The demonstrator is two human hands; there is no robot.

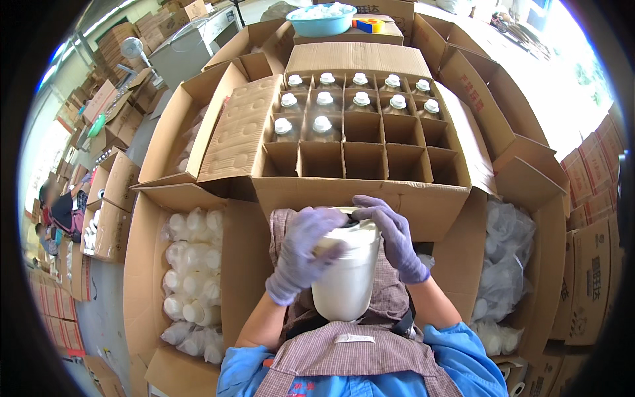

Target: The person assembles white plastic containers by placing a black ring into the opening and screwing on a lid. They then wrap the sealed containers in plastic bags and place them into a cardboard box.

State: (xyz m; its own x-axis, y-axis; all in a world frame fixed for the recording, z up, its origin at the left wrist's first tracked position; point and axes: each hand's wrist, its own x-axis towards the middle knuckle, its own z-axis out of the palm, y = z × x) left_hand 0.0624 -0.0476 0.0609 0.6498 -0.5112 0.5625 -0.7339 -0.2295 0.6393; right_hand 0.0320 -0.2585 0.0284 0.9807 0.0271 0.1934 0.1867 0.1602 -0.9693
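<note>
A white plastic jar with a round body stands upright in front of my body, close to my lap. My right hand, in a light purple glove, curls its fingers over the jar's rim on the right side. On the left side of the jar's top is my left hand, gloved alike; its fingers are smeared by motion, so their grip is unclear. Something dark shows at the jar's mouth between the hands, too hidden to name. Just beyond stands an open divided carton with several white-capped bottles in its rear cells.
An open carton of bagged white plastic pieces is at my left, and clear plastic bags fill another at my right. A blue basin and a tape roll sit at the back. People are at far left.
</note>
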